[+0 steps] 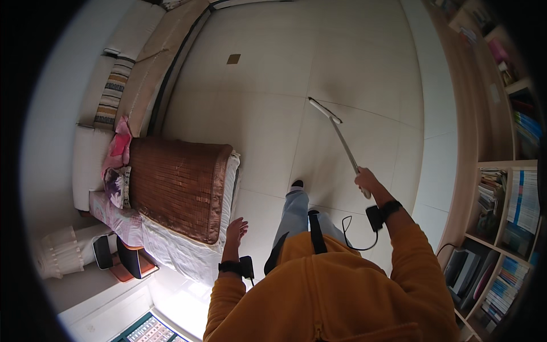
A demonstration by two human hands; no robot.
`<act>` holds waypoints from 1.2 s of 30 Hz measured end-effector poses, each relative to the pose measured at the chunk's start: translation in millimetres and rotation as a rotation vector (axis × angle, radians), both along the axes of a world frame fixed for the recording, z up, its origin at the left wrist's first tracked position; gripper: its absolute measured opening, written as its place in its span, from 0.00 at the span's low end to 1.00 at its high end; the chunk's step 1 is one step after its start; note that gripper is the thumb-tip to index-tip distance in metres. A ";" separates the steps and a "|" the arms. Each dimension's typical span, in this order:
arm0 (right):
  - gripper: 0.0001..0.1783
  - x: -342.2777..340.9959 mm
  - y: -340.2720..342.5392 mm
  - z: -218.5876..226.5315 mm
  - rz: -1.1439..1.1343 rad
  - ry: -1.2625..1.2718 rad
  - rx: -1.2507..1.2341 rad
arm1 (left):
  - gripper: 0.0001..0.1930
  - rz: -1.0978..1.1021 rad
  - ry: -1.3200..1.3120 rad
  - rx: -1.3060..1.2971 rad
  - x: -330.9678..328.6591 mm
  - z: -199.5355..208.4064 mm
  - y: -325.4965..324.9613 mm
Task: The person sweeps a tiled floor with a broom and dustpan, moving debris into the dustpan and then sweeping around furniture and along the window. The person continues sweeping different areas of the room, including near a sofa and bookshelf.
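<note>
An orange jacket (pixel 319 290) is nearest, right of the bed (pixel 171 248). The right arm reaches forward, the right hand (pixel 366 179) wrapped around the mop (pixel 345 142) near its handle's top end. The left hand (pixel 236 229) hangs free beside the bed's edge, fingers loosely curled. The mop, well apart to the bed's right, has a slim grey handle and narrow, pale head. Books (pixel 504 290) far right of the bed bear print too small to read.

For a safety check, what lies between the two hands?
In the head view, a leg in blue jeans and tiled floor lie between the left hand and the right hand, which holds a pole.
</note>
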State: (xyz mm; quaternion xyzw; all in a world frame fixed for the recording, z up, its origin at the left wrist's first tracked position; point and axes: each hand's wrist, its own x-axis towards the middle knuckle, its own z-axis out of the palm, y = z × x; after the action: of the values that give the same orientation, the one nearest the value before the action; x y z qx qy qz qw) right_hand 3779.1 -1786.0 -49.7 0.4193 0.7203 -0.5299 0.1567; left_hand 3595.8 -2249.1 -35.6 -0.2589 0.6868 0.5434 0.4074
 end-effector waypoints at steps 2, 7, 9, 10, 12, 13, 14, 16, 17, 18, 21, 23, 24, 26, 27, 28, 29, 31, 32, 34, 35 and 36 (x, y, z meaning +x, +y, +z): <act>0.09 42.1 -3.5 9.3 -0.147 0.008 -0.169 | 0.14 -0.062 -0.016 -0.011 -22.2 -7.5 9.3; 0.05 140.6 -31.9 63.7 -0.303 -0.271 -0.444 | 0.14 -0.212 -0.036 0.011 -80.7 -29.8 64.5; 0.06 168.5 -74.1 86.3 -0.563 -0.279 -0.565 | 0.14 -0.295 -0.039 0.073 -101.3 -38.9 94.7; 0.07 178.2 -97.7 95.2 -0.691 -0.269 -0.627 | 0.15 -0.351 -0.044 0.106 -111.0 -43.0 112.4; 0.07 189.0 -140.2 103.3 -0.951 -0.290 -0.744 | 0.15 -0.425 -0.075 0.120 -126.4 -47.5 147.0; 0.06 191.9 -157.1 102.9 -1.065 -0.327 -0.802 | 0.15 -0.461 -0.097 0.106 -130.4 -49.0 162.8; 0.04 192.9 -170.3 98.4 -1.209 -0.351 -0.937 | 0.15 -0.515 -0.098 0.120 -134.5 -49.4 176.8; 0.06 194.5 -183.3 78.9 -1.342 -0.242 -1.017 | 0.15 -0.605 -0.093 0.128 -140.4 -49.9 201.3; 0.08 193.0 -187.7 65.5 -1.406 -0.167 -1.101 | 0.15 -0.655 -0.089 0.121 -143.5 -49.0 209.5; 0.08 191.1 -185.9 48.9 -1.459 -0.108 -1.121 | 0.15 -0.670 -0.096 0.125 -146.5 -47.6 215.1; 0.07 172.4 -166.9 -6.4 -1.687 0.035 -1.155 | 0.15 -0.732 -0.096 0.107 -160.0 -45.2 226.4; 0.05 133.4 -151.8 -41.4 -1.813 0.049 -1.048 | 0.15 -0.752 -0.091 0.055 -170.7 -43.3 219.8; 0.06 104.6 -142.8 -55.2 -1.784 0.095 -0.995 | 0.15 -0.740 -0.088 0.057 -176.8 -42.7 214.6; 0.06 37.2 -127.1 -67.7 -1.602 0.251 -1.192 | 0.14 -0.691 -0.104 0.047 -190.9 -42.9 203.3; 0.05 9.6 -119.9 -62.9 -1.598 0.299 -1.050 | 0.14 -0.664 -0.110 0.038 -198.1 -43.8 197.3; 0.05 -18.3 -112.8 -55.3 -1.495 0.393 -1.078 | 0.13 -0.625 -0.100 0.038 -202.9 -45.3 189.6; 0.04 -43.9 -105.0 -45.7 -1.416 0.480 -1.097 | 0.12 -0.607 -0.103 0.052 -206.6 -46.5 180.4; 0.03 -87.8 -81.9 -27.6 -1.350 0.583 -1.126 | 0.11 -0.580 -0.111 0.036 -212.5 -49.1 166.3; 0.03 -104.1 -64.6 -21.7 -1.329 0.561 -1.110 | 0.11 -0.568 -0.113 0.053 -214.5 -49.7 160.6; 0.02 -127.5 -18.6 -16.7 -1.178 0.700 -1.251 | 0.11 -0.547 -0.132 0.021 -216.1 -50.0 152.3; 0.04 -132.7 -2.0 -13.7 -1.154 0.730 -1.315 | 0.11 -0.551 -0.124 0.040 -216.4 -50.1 150.6; 0.07 -125.5 2.3 -8.7 -1.025 0.868 -0.956 | 0.11 -0.553 -0.121 0.038 -217.0 -49.1 149.0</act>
State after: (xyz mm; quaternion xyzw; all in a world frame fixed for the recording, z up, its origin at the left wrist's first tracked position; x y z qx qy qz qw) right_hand 3653.6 -1783.7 -58.4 0.3417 0.1327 -0.9001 -0.2354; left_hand 3378.8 -2100.2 -84.7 -0.0860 0.6955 0.4079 0.5853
